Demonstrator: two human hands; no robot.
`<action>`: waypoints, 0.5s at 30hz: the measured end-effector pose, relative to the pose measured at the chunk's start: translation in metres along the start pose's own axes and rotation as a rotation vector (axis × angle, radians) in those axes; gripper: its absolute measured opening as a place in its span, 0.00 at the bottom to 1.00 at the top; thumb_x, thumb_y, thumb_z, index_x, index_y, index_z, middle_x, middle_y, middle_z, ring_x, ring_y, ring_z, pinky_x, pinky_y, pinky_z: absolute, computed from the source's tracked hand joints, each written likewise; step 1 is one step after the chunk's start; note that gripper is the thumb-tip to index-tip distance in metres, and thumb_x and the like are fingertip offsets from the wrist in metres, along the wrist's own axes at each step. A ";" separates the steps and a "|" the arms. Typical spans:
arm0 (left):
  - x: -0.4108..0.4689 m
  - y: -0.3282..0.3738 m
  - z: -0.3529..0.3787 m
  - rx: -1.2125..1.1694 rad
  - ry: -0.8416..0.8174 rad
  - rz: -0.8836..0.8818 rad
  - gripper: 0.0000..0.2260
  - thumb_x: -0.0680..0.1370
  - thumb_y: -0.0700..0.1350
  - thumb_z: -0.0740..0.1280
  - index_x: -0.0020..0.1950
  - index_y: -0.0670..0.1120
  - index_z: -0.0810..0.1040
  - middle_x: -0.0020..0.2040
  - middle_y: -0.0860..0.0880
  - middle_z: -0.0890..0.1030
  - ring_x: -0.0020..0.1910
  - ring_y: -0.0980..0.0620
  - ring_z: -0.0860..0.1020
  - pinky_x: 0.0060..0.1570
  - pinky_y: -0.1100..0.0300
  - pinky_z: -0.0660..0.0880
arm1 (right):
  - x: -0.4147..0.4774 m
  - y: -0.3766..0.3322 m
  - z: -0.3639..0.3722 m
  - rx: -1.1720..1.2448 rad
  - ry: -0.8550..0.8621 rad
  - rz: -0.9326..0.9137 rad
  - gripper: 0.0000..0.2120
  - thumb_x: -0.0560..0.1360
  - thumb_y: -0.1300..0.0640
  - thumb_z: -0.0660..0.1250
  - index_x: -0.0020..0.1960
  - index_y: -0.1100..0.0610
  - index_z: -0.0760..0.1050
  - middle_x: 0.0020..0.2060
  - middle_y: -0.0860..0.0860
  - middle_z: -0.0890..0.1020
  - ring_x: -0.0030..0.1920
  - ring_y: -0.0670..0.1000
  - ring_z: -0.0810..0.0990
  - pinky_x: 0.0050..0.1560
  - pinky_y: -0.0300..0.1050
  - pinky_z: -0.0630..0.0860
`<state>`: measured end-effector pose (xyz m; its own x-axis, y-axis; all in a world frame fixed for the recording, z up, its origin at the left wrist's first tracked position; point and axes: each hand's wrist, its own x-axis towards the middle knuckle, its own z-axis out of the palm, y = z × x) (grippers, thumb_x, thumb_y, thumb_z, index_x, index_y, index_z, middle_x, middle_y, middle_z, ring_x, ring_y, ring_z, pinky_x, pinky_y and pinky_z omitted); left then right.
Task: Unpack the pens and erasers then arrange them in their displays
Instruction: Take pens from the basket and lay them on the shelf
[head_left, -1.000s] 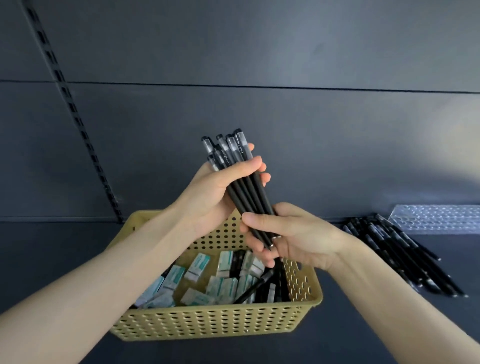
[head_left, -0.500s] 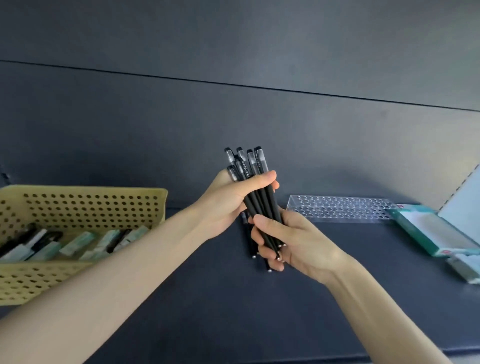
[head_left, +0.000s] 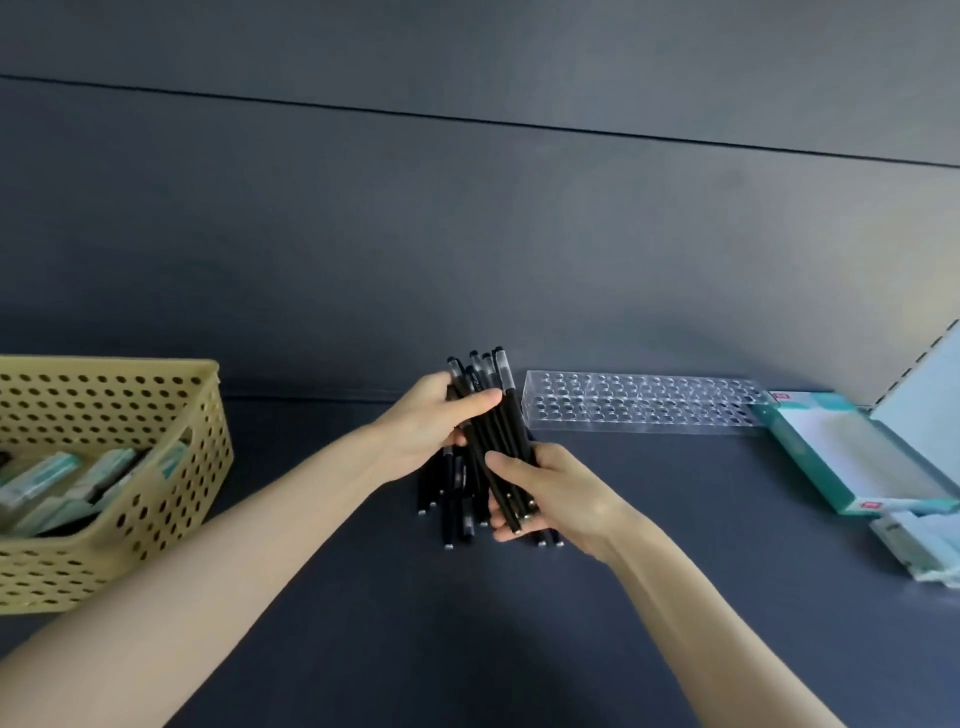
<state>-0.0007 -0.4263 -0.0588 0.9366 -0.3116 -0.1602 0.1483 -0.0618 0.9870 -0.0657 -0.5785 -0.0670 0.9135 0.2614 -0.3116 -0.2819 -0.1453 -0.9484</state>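
Observation:
Both hands hold one bundle of black pens (head_left: 500, 415), caps pointing up and away. My left hand (head_left: 431, 426) grips the upper half, thumb across the front. My right hand (head_left: 550, 491) grips the lower ends. The bundle hangs just above a pile of black pens (head_left: 447, 499) lying on the dark shelf. A clear pen display (head_left: 644, 402) with rows of round holes stands right of the hands, against the back wall. Boxed erasers (head_left: 47, 480) lie in the yellow perforated basket (head_left: 171, 467) at far left.
An open teal and white display box (head_left: 852, 457) sits at the right, its lid raised against a side panel. More white and teal packs (head_left: 919, 545) lie just in front of it. The dark back wall rises close behind everything.
The view has swung right, so the basket now sits at the far left. Both hands carried the pen bundle away from the basket and lowered it over the pen pile.

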 end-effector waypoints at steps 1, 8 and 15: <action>0.007 -0.001 -0.002 0.024 -0.001 -0.010 0.17 0.77 0.44 0.69 0.61 0.37 0.74 0.55 0.37 0.79 0.50 0.46 0.76 0.46 0.55 0.70 | 0.006 -0.001 -0.001 -0.058 0.019 0.004 0.11 0.79 0.52 0.63 0.49 0.60 0.76 0.35 0.54 0.79 0.33 0.48 0.79 0.35 0.41 0.78; 0.042 -0.003 -0.019 0.202 -0.081 -0.055 0.16 0.76 0.44 0.70 0.59 0.37 0.75 0.52 0.39 0.79 0.44 0.50 0.76 0.34 0.63 0.69 | 0.034 -0.006 -0.006 -0.483 0.181 -0.023 0.16 0.76 0.46 0.63 0.42 0.60 0.74 0.26 0.44 0.73 0.27 0.45 0.71 0.30 0.35 0.68; 0.053 -0.012 -0.018 0.594 0.096 -0.029 0.17 0.69 0.48 0.77 0.40 0.41 0.70 0.33 0.47 0.70 0.27 0.53 0.72 0.32 0.60 0.69 | 0.037 0.006 -0.011 -1.009 0.402 -0.155 0.17 0.78 0.44 0.58 0.49 0.59 0.69 0.37 0.53 0.78 0.43 0.59 0.78 0.37 0.47 0.70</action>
<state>0.0525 -0.4247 -0.0788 0.9633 -0.2171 -0.1577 -0.0030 -0.5964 0.8027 -0.0302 -0.5799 -0.0835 0.9989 0.0406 0.0229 0.0466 -0.8998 -0.4339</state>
